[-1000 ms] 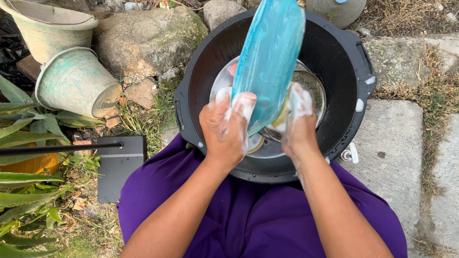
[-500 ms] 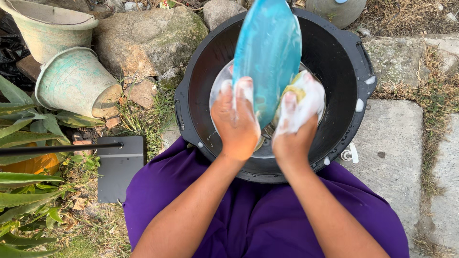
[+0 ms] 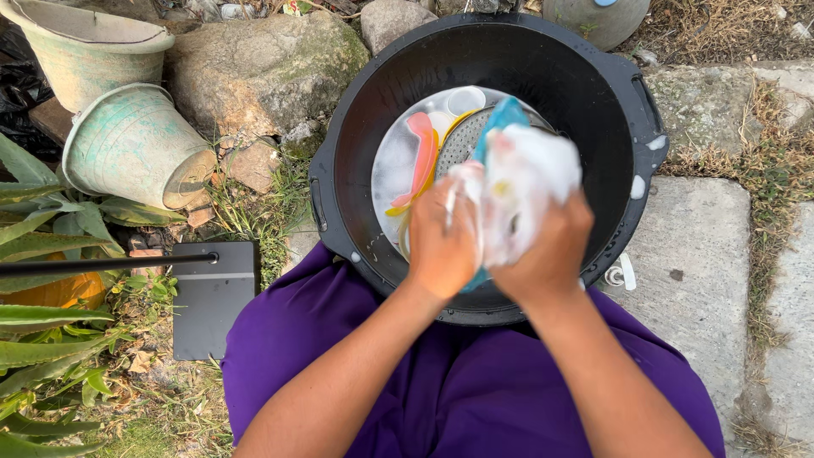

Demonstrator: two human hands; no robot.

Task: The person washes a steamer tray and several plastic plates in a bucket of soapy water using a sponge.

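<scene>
My left hand [image 3: 443, 242] grips the near edge of a blue plate [image 3: 506, 114] held edge-on over a big black tub [image 3: 356, 127]. My right hand [image 3: 543, 242] presses a soapy white sponge [image 3: 530, 182] against the plate's right face, and foam hides most of the plate. Inside the tub lie a white plate, a pink and orange utensil [image 3: 421, 161], a metal strainer [image 3: 462, 140] and a small white cup [image 3: 465, 100]. I sit in purple clothing [image 3: 475, 399] at the tub's near rim.
Two pale green pots [image 3: 127, 144] and large rocks [image 3: 263, 64] lie to the left of the tub. A dark flat stand [image 3: 212, 297] with a black rod sits among green leaves [image 3: 34, 322]. Stone paving slabs [image 3: 704, 263] are on the right.
The blue plate has come down from upright and now points away, edge-on. Both hands have moved toward me, and the foamy sponge now covers the plate's side.
</scene>
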